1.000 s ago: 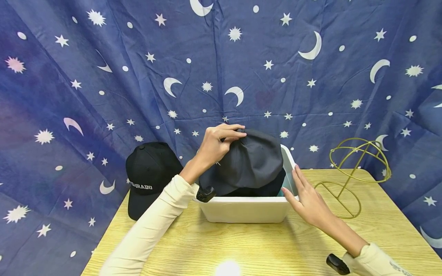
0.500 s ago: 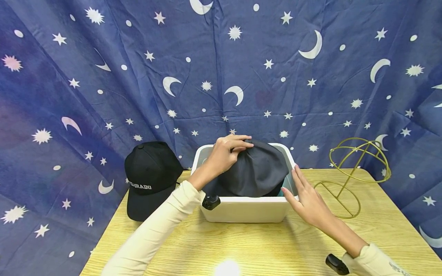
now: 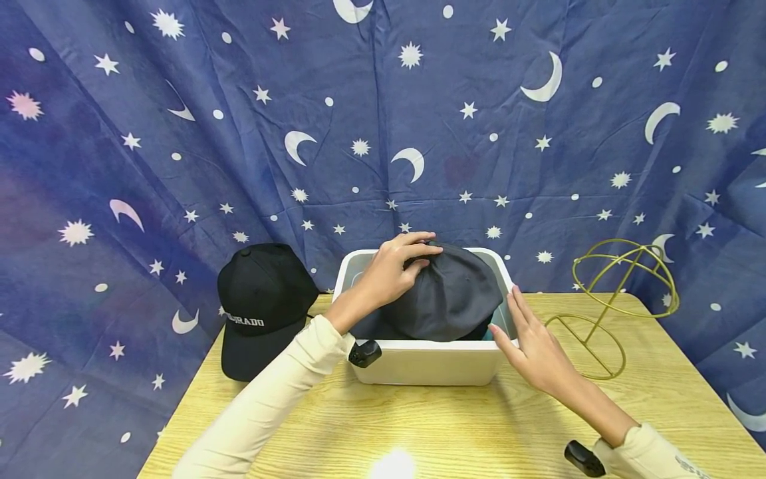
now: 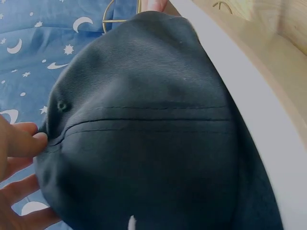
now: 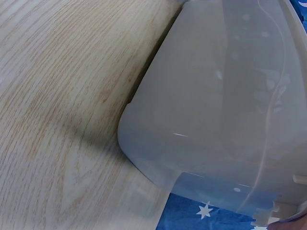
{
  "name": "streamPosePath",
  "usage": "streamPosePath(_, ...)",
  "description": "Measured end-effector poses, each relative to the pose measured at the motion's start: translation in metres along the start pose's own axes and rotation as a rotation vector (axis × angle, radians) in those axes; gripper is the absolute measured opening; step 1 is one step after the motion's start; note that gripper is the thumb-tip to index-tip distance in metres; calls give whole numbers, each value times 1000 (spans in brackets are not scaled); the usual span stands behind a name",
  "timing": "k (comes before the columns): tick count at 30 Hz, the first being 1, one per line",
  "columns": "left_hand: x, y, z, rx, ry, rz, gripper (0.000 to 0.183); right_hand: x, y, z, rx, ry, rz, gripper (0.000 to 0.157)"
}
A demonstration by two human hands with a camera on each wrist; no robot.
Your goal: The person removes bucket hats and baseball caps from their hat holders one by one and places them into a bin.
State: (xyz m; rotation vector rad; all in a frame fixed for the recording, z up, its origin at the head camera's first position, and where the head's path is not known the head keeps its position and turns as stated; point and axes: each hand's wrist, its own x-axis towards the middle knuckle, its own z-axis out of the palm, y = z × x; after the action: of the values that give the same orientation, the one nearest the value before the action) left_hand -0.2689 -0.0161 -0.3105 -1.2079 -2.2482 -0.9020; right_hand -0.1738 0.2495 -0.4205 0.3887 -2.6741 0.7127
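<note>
A dark grey baseball cap (image 3: pixel 449 289) sits inside a white plastic bin (image 3: pixel 427 364), its crown standing above the front rim. My left hand (image 3: pixel 391 269) pinches the top of the crown, where the cloth creases. In the left wrist view, the thumb (image 4: pixel 33 144) presses at the cap's seam, and other fingers lie along its edge. My right hand (image 3: pixel 535 346) rests at the bin's right rim, fingers straight and thumb by the front corner. Dark and teal cloth (image 3: pixel 487 329) shows beneath the cap. The right wrist view shows mostly the bin's outer wall (image 5: pixel 201 110).
At the table's left stands a black baseball cap (image 3: pixel 263 299) with white lettering. On the right is a gold wire hat stand (image 3: pixel 598 319). The wooden table (image 3: pixel 449 426) runs in front of the bin, and a blue star-and-moon cloth (image 3: pixel 455 120) hangs behind.
My left hand has moved down and a little right, lowering the grey cap deeper into the bin. Its thumb now shows farther from the fingers. The right hand has stayed at the rim.
</note>
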Motion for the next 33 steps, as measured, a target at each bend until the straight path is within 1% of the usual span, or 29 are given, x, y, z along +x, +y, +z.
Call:
streamPosePath(7, -2, 4, -9, -10, 17, -3, 29, 0, -1, 0, 5, -14, 7, 71)
streamPosePath(15, -7, 6, -18, 3, 14, -14, 31, 0, -1, -1, 7, -11, 8, 71)
streamPosePath(23, -14, 3, -30, 12, 1, -37, 30, 0, -1, 0, 2, -11, 3, 71)
streamPosePath(33, -23, -3, -48, 27, 44, -67, 32, 0, -2, -1, 4, -3, -4, 71)
